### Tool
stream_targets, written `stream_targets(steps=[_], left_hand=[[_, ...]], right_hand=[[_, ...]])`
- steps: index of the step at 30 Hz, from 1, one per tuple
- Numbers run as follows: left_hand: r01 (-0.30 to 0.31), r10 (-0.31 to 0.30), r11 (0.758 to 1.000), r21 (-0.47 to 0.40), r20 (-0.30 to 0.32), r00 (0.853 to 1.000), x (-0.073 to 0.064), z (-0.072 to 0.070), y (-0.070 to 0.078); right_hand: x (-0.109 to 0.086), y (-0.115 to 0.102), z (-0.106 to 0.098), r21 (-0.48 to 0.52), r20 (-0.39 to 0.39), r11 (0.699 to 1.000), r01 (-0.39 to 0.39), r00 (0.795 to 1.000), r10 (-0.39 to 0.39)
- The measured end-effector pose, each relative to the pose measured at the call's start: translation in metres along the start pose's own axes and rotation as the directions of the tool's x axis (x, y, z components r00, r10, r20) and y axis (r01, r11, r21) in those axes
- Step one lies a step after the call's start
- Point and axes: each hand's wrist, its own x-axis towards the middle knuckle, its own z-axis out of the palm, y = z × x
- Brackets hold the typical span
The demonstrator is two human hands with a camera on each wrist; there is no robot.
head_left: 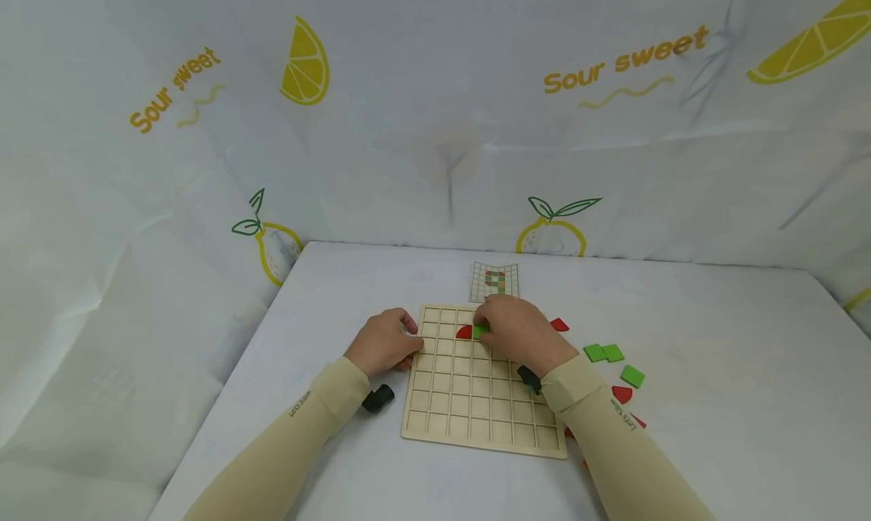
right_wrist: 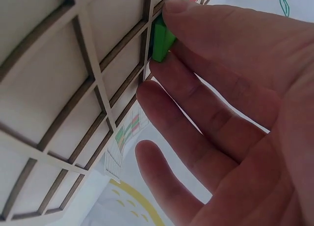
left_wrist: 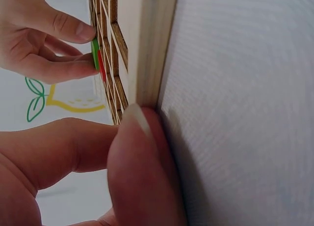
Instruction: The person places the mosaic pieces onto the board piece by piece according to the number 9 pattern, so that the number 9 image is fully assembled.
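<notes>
A pale wooden grid board (head_left: 463,389) lies on the white table. At its left edge my left hand (head_left: 385,341) holds the rim between thumb and fingers, as the left wrist view shows up close. Over the upper part of the board, my right hand (head_left: 520,332) pinches a green square tile (right_wrist: 164,39) between thumb and index finger. That tile sits at a grid cell; whether it lies fully flat I cannot tell. Beside it on the left, a red rounded piece (head_left: 465,332) rests in a cell. The right hand and forearm hide part of the board's right side.
Behind the board lies a printed pattern card (head_left: 479,283). To the right are several loose pieces, including a green tile (head_left: 633,376) and a red rounded piece (head_left: 622,394); some are partly behind the right sleeve (head_left: 619,445). A lemon-printed white cloth (head_left: 408,128) hangs behind the table.
</notes>
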Motion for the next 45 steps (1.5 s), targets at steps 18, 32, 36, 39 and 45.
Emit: stream_targets(steps=[18, 32, 36, 39, 45], left_hand=[[-0.008, 0.008, 1.0, 0.018, 0.009, 1.0, 0.001, 0.002, 0.002], [0.016, -0.016, 0.999, 0.045, -0.002, 1.0, 0.0, 0.002, 0.002], [0.017, -0.017, 0.999, 0.031, 0.007, 1.0, 0.0, 0.003, 0.003], [0.018, -0.018, 0.999, 0.035, 0.005, 1.0, 0.001, 0.003, 0.003], [0.026, -0.026, 0.999, 0.046, -0.001, 1.0, 0.001, 0.002, 0.002]], right_hand=[[-0.002, 0.002, -0.001, 0.022, 0.0, 0.999, -0.024, 1.0, 0.024], [-0.01, 0.015, -0.013, 0.127, 0.014, 0.99, -0.059, 0.998, 0.057], [-0.025, 0.037, -0.028, 0.169, -0.003, 0.976, -0.134, 0.991, 0.136], [-0.038, 0.055, -0.037, 0.159, -0.015, 0.97, -0.181, 0.982, 0.186], [-0.062, 0.083, -0.042, 0.122, 0.015, 0.965, -0.231, 0.973, 0.231]])
